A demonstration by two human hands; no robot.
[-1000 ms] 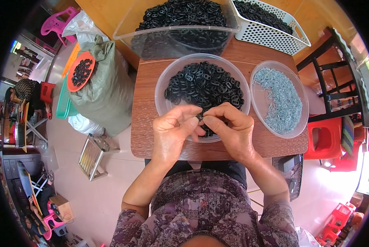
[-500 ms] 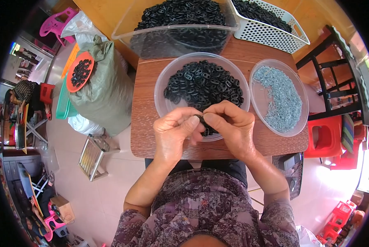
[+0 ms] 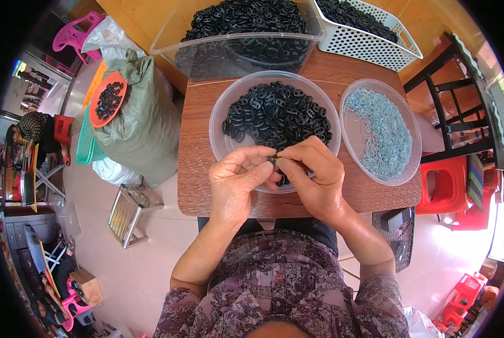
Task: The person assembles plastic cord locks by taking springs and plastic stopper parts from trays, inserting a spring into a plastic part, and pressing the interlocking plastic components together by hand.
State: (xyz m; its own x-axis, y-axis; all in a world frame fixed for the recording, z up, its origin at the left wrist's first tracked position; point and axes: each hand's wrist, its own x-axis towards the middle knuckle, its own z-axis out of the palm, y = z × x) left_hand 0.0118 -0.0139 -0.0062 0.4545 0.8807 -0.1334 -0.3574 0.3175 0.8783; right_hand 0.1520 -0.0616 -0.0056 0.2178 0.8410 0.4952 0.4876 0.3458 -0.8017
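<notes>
Over the near rim of a round clear tub (image 3: pixel 217 121), my two hands meet fingertip to fingertip. Black oval pieces with two holes (image 3: pixel 280 112) are heaped inside that tub. My left hand (image 3: pixel 238 180) pinches a small dark piece (image 3: pixel 272 160) between thumb and forefinger; most of it is hidden by the fingers. My right hand (image 3: pixel 316 177) is closed at the same spot, its thumb and forefinger pressed against the piece. Just right of the tub, a shallow clear dish (image 3: pixel 350 152) holds many small silvery-blue metal parts (image 3: pixel 388 135).
Behind the tub stand a large clear bin (image 3: pixel 190 65) and a white perforated basket (image 3: pixel 370 53), both with black pieces. A stuffed sack (image 3: pixel 142 124) bearing an orange plate (image 3: pixel 121 84) stands left of the table (image 3: pixel 193 186). A metal stool (image 3: pixel 129 217) and red stools (image 3: pixel 443 186) flank it.
Both hands stay over the tub's near rim. The fingers of my right hand have shifted slightly around the small piece. The view itself has moved a little.
</notes>
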